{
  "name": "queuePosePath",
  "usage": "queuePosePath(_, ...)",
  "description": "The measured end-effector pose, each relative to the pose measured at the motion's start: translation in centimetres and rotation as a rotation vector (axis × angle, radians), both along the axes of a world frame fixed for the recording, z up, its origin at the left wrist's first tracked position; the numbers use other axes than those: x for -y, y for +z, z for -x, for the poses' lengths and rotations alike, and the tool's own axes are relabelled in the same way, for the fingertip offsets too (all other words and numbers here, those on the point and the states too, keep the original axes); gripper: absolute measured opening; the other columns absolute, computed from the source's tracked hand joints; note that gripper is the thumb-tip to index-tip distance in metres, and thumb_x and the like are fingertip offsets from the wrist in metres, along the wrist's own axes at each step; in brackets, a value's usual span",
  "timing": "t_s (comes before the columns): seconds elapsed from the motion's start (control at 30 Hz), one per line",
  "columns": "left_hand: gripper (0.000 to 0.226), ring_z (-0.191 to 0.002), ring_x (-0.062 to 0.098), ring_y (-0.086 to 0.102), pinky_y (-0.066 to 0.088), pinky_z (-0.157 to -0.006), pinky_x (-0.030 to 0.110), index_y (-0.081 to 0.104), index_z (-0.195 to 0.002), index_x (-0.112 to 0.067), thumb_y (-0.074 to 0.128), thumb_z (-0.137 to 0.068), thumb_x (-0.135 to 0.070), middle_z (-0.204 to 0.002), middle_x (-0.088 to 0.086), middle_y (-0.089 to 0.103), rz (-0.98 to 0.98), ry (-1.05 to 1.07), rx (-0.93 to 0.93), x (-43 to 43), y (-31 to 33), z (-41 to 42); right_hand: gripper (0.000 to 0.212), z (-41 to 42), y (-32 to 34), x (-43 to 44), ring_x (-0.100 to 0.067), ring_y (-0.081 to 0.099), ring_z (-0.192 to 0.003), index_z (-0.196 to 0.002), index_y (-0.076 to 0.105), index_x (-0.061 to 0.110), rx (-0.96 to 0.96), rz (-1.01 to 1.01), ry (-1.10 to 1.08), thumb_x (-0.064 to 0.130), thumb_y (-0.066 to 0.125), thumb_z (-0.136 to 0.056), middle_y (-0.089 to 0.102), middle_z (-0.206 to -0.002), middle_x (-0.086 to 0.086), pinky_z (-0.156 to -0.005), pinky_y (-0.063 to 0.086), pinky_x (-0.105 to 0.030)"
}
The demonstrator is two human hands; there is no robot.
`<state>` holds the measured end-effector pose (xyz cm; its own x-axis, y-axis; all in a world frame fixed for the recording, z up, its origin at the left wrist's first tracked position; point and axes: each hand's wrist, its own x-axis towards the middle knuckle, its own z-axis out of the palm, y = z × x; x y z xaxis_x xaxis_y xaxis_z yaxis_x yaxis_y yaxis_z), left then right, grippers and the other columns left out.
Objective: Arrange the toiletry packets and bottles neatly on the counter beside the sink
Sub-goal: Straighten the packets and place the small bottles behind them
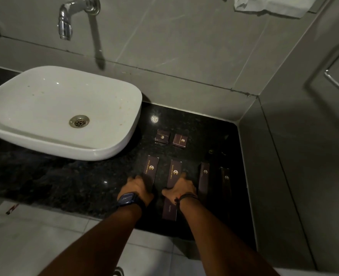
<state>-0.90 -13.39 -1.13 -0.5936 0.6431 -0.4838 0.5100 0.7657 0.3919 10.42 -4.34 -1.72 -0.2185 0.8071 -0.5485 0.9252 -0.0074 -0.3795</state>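
Dark purple toiletry packets with gold logos lie on the black granite counter (65,176) right of the white sink (61,108). Two small square boxes, one (162,137) and the other (180,140), sit at the back. In front lie long packets side by side. My left hand (138,188) rests on the near end of the leftmost long packet (151,168). My right hand (181,189) presses on the second long packet (173,176), which reaches toward the counter's front edge. Two narrower packets, one (204,176) and another (226,180), lie further right. No bottles are visible.
A chrome tap (67,22) juts from the tiled wall above the sink. The counter ends at a grey tiled side wall (284,156) on the right. A white towel (272,5) hangs at the top. A metal rail (337,82) is at the far right.
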Motion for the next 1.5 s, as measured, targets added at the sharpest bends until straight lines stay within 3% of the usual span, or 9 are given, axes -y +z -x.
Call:
queuePosePath(0.2, 0.078, -0.115, 0.041, 0.049, 0.043, -0.095, 0.041, 0.049, -0.123, -0.015, 0.059, -0.065, -0.067, -0.126, 0.015, 0.049, -0.112, 0.087, -0.109, -1.0, 1.1, 0.6, 0.089, 0.3, 1.0, -1.4, -0.032, 0.06, -0.108, -0.132, 0.031, 0.015, -0.054, -0.21, -0.012, 0.058, 0.071, -0.065, 0.06, -0.12, -0.012, -0.082, 0.05, -0.035)
queuePosePath(0.43, 0.058, -0.111, 0.04, 0.054, 0.047, -0.095, 0.04, 0.053, -0.125, -0.014, 0.064, -0.076, -0.044, -0.125, 0.017, 0.052, -0.308, -0.004, -0.105, -7.6, 2.5, 3.0, 0.058, 2.0, 2.8, -7.3, -0.032, 0.059, -0.108, -0.123, 0.041, 0.015, -0.163, -0.335, -0.041, 0.038, 0.07, -0.078, 0.056, -0.121, -0.013, -0.083, 0.052, -0.04)
queuePosePath(0.67, 0.052, -0.118, 0.039, 0.046, 0.044, -0.1, 0.044, 0.048, -0.132, -0.017, 0.063, -0.081, -0.018, -0.131, 0.015, 0.046, -0.219, -0.215, -0.16, -15.5, 1.1, 6.6, 0.069, 5.1, 0.6, -12.3, -0.035, 0.055, -0.113, -0.127, 0.042, 0.013, -0.115, -0.29, -0.035, 0.039, 0.074, -0.073, 0.052, -0.126, -0.016, -0.09, 0.049, -0.042)
queuePosePath(0.9, 0.068, -0.129, 0.037, 0.036, 0.037, -0.104, 0.048, 0.034, -0.14, -0.025, 0.063, -0.08, -0.039, -0.146, 0.007, 0.037, -0.121, -0.496, -0.211, -19.4, -0.9, 8.6, 0.075, 7.0, -1.1, -14.9, -0.041, 0.051, -0.116, -0.126, 0.043, 0.004, -0.048, -0.335, 0.008, 0.048, 0.07, -0.073, 0.046, -0.129, -0.022, -0.096, 0.045, -0.042)
queuePosePath(1.0, 0.066, -0.123, 0.037, 0.044, 0.039, -0.098, 0.046, 0.042, -0.133, -0.023, 0.061, -0.077, -0.051, -0.138, 0.01, 0.046, -0.086, -0.438, -0.259, -19.6, -0.9, 8.7, 0.069, 6.7, -1.2, -15.2, -0.04, 0.048, -0.117, -0.127, 0.042, 0.008, -0.014, -0.344, 0.052, 0.042, 0.068, -0.073, 0.045, -0.129, -0.019, -0.095, 0.044, -0.044)
queuePosePath(1.13, 0.093, -0.121, 0.037, 0.048, 0.044, -0.093, 0.047, 0.037, -0.135, -0.019, 0.066, -0.062, -0.07, -0.136, 0.014, 0.047, 0.025, -0.238, -0.247, -19.4, -0.1, 8.2, 0.072, 6.1, -0.9, -15.7, -0.038, 0.043, -0.12, -0.132, 0.039, 0.013, 0.065, -0.347, 0.142, 0.04, 0.069, -0.072, 0.044, -0.133, -0.015, -0.095, 0.043, -0.044)
queuePosePath(1.27, 0.114, -0.13, 0.038, 0.035, 0.039, -0.099, 0.052, 0.03, -0.14, -0.022, 0.081, -0.048, -0.063, -0.144, 0.012, 0.036, 0.035, -0.388, -0.276, -19.3, 0.8, 8.8, 0.064, 5.6, -0.6, -16.0, -0.036, 0.045, -0.117, -0.125, 0.047, 0.015, 0.036, -0.33, 0.193, 0.033, 0.074, -0.07, 0.049, -0.129, -0.012, -0.094, 0.043, -0.041)
queuePosePath(1.33, 0.108, -0.129, 0.038, 0.038, 0.041, -0.101, 0.052, 0.033, -0.14, -0.024, 0.086, -0.05, -0.051, -0.143, 0.01, 0.04, 0.05, -0.491, -0.241, -19.3, 1.1, 9.3, 0.063, 5.4, -0.5, -16.0, -0.035, 0.045, -0.117, -0.125, 0.047, 0.017, 0.021, -0.317, 0.224, 0.029, 0.075, -0.07, 0.049, -0.129, -0.011, -0.095, 0.043, -0.041)
queuePosePath(1.5, 0.054, -0.113, 0.035, 0.059, 0.052, -0.092, 0.043, 0.061, -0.117, -0.014, 0.076, -0.068, -0.032, -0.123, 0.015, 0.062, -0.017, -0.499, -0.247, -19.3, 1.0, 9.7, 0.067, 5.2, -0.5, -16.1, -0.034, 0.045, -0.119, -0.13, 0.047, 0.019, -0.025, -0.293, 0.294, 0.02, 0.076, -0.07, 0.05, -0.13, -0.01, -0.1, 0.041, -0.042)
